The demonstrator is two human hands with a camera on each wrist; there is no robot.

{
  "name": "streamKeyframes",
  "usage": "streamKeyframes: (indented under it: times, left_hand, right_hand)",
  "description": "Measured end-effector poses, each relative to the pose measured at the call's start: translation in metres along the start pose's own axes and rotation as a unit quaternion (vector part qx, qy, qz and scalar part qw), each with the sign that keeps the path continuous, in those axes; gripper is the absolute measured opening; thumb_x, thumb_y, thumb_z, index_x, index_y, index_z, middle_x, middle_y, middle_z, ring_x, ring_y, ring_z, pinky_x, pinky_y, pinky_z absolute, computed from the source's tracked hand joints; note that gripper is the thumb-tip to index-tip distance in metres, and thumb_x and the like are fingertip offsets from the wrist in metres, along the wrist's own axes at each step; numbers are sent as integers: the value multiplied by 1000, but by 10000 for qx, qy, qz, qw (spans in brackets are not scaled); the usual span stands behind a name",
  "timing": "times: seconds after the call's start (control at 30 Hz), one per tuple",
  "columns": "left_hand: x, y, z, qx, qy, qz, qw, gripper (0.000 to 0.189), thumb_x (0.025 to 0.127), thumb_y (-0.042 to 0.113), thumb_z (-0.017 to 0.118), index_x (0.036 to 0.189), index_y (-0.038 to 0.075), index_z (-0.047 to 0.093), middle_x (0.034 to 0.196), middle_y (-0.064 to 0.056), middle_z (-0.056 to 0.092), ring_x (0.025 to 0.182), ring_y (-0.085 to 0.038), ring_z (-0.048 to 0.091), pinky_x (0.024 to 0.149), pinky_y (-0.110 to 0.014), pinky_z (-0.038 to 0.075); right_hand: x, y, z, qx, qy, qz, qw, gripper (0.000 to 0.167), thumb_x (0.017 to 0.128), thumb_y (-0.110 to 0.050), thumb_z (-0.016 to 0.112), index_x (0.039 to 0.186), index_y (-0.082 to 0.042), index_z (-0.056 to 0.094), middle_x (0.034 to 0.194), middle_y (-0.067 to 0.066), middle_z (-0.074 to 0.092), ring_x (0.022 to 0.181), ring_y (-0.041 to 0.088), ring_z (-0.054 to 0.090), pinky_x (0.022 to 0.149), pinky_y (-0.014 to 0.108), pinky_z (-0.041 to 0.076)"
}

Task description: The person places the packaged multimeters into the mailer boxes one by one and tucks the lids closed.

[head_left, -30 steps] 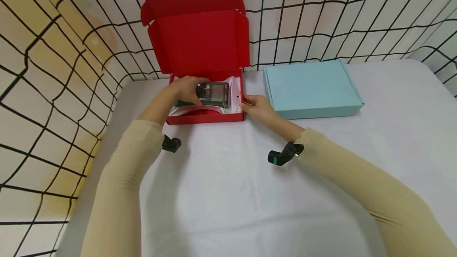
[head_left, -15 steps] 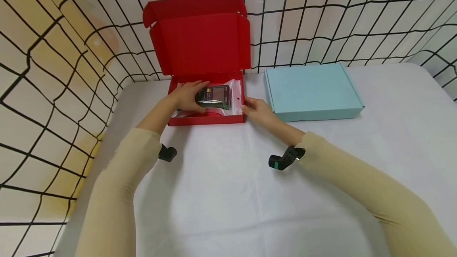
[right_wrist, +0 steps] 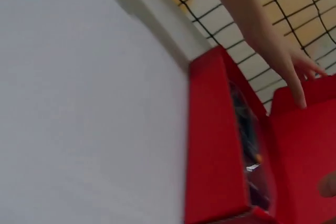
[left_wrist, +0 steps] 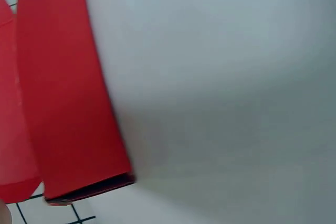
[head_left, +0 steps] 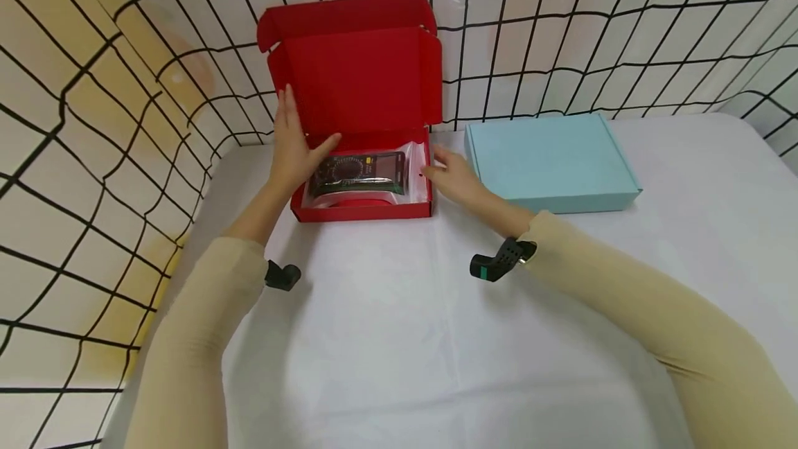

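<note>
A red cardboard box (head_left: 361, 212) stands with its lid (head_left: 358, 75) raised at the back. Inside lies a black multimeter (head_left: 346, 169), dial to the left and screen to the right, in a clear plastic bag (head_left: 416, 179). My left hand (head_left: 291, 147) is spread at the box's left side, long fingers up along the lid's left flap and thumb stretched over the box; it holds nothing. Relaxed, my right hand (head_left: 458, 177) has its fingertips right at the box's right wall. The right wrist view shows the box front (right_wrist: 212, 140) and the left hand (right_wrist: 273, 51) reaching over the far end.
A closed light blue box (head_left: 551, 161) lies just right of my right hand. Black wire mesh (head_left: 524, 47) borders the back and left of the table. White cloth (head_left: 386, 324) covers the tabletop. Both wrists carry small black cameras (head_left: 495, 260).
My left hand has come off the multimeter and moved up and left to the lid's left flap, uncovering the dial. My right hand stays at the right wall, its fingers looser.
</note>
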State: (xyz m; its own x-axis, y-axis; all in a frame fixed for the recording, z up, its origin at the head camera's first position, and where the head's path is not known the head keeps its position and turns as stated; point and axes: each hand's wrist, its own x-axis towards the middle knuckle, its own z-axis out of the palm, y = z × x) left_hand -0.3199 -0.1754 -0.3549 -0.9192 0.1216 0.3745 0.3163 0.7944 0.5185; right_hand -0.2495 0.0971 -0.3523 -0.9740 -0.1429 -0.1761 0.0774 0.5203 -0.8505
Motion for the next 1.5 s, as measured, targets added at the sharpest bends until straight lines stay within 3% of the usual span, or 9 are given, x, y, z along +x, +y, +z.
streamKeyframes:
  times: [0.1,0.2,0.37,0.57,0.73,0.93,1.13,1.27,1.5]
  left_hand:
    - [7,2,-9,-221,806,-242,9962,93,86,36,60,148,10,-3,155,-5,1,141,-16,5,114,-33,11]
    - [14,3,-19,-518,1032,-653,9912,88,87,32,57,149,11,-3,155,-4,4,140,-13,7,113,-30,12]
    - [20,5,-29,-1121,580,-1273,9838,87,87,32,55,149,15,-4,155,-5,7,140,-15,12,113,-36,17]
    - [25,13,-33,-2304,-109,-1967,9529,89,87,39,55,148,23,-8,154,0,12,138,-13,22,108,-33,30]
    - [26,13,-34,-2754,-702,-1668,9441,83,89,36,55,149,21,-1,152,1,23,135,-13,30,109,-34,28]
    - [22,8,-38,-2726,-808,-1559,9460,72,92,40,50,149,20,10,149,-3,30,133,-12,34,109,-34,28]
    - [19,2,-45,-2967,-992,-1649,9354,65,94,44,46,148,21,19,151,0,27,135,-14,31,108,-35,30]
    - [16,-1,-50,-3694,-1124,-1586,9087,61,98,44,34,147,13,21,150,-10,28,136,-21,30,110,-37,25]
    - [8,-9,-62,-5163,-1285,-1987,8230,69,95,57,16,145,10,27,149,-15,26,137,-26,27,112,-34,20]
  right_hand:
    - [10,-13,-13,36,423,-193,9989,65,94,-24,47,148,-7,14,151,13,23,134,28,33,101,41,39]
    - [21,-24,-26,-112,689,-272,9972,69,94,-27,46,149,-9,7,154,10,14,138,25,25,107,42,31]
    - [35,-37,-42,-551,786,-305,9949,73,95,-30,43,148,-8,-2,155,6,3,142,20,7,113,41,16]
    - [47,-41,-48,-292,635,-43,9975,67,96,-30,42,149,-13,5,154,4,14,140,19,17,111,41,23]
    - [53,-38,-44,17,69,-152,9999,54,98,-24,42,147,-12,23,146,8,36,131,21,36,106,37,34]
    - [50,-38,-39,96,-280,-407,9987,56,98,-22,41,148,-10,17,150,7,29,134,20,32,106,33,34]
    - [48,-36,-37,155,-399,-516,9977,55,99,-18,37,148,-9,15,151,6,25,136,17,28,107,32,31]
    - [45,-34,-37,260,-473,-588,9968,53,99,-17,34,148,-6,14,151,8,24,138,19,25,110,35,27]
    - [42,-30,-36,1793,-737,135,9809,49,102,-22,23,146,0,18,149,14,27,135,26,30,113,35,19]
